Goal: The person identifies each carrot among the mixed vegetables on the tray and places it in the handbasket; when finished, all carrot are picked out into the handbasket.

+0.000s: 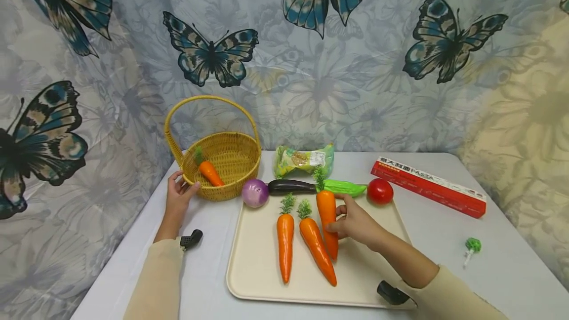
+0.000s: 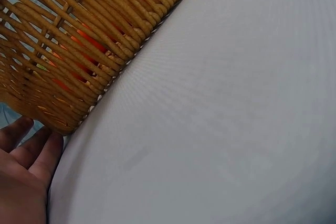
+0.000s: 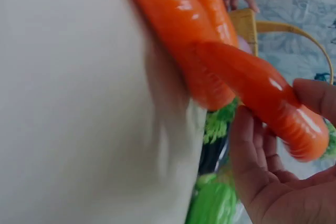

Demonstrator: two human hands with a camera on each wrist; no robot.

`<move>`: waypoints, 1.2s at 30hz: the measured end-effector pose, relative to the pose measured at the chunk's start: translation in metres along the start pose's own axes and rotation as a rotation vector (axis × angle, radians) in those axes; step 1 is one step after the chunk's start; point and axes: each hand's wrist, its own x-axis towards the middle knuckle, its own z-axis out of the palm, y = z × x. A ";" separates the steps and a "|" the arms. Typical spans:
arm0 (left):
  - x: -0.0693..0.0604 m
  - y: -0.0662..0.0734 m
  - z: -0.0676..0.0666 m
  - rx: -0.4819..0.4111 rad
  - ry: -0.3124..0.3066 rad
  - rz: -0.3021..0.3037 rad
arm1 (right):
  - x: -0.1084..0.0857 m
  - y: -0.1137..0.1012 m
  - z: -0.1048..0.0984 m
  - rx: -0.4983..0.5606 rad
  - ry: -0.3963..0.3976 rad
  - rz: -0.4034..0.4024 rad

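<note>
My right hand (image 1: 355, 219) holds an orange toy carrot (image 1: 326, 206) between thumb and fingers, tilted above the tray (image 1: 369, 285); the right wrist view shows this carrot (image 3: 262, 95) raised off the tray surface. Two more carrots lie beside it on the tray, a left carrot (image 1: 285, 246) and a middle carrot (image 1: 317, 251). At the far left, my left hand (image 1: 178, 199) grips the side of a yellow wicker basket (image 1: 235, 162), thumb at the rim. In the left wrist view, its fingers (image 2: 47, 156) touch the lower basket weave (image 2: 94, 30). Inside the basket rests another carrot (image 1: 211, 173).
Along the tray's back edge lie a purple onion (image 1: 255, 193), a dark eggplant (image 1: 291, 186), a green vegetable (image 1: 346, 187) and a tomato (image 1: 380, 191). Behind them sits a green packet (image 1: 304, 160). A red pasta box (image 1: 428, 186) and a green lollipop (image 1: 473, 246) lie right.
</note>
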 end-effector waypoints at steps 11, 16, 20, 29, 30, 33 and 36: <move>-0.010 0.019 0.002 0.017 -0.011 0.024 | 0.060 -0.040 0.043 -0.007 -0.055 -0.047; -0.009 0.018 0.002 0.014 -0.007 0.017 | 0.088 -0.062 0.066 -0.016 -0.107 -0.082; -0.008 0.016 0.003 0.018 -0.010 0.004 | 0.109 -0.080 0.082 -0.010 -0.167 -0.109; -0.010 0.015 0.003 0.009 0.002 -0.001 | 0.163 -0.121 0.113 0.001 -0.208 -0.157; -0.010 0.014 0.002 0.008 0.003 -0.002 | 0.167 -0.126 0.116 0.000 -0.206 -0.164; -0.006 0.009 0.001 -0.018 0.006 0.009 | 0.183 -0.134 0.124 0.014 -0.195 -0.186; 0.001 0.000 0.000 -0.032 0.006 0.015 | 0.196 -0.138 0.133 0.033 -0.168 -0.217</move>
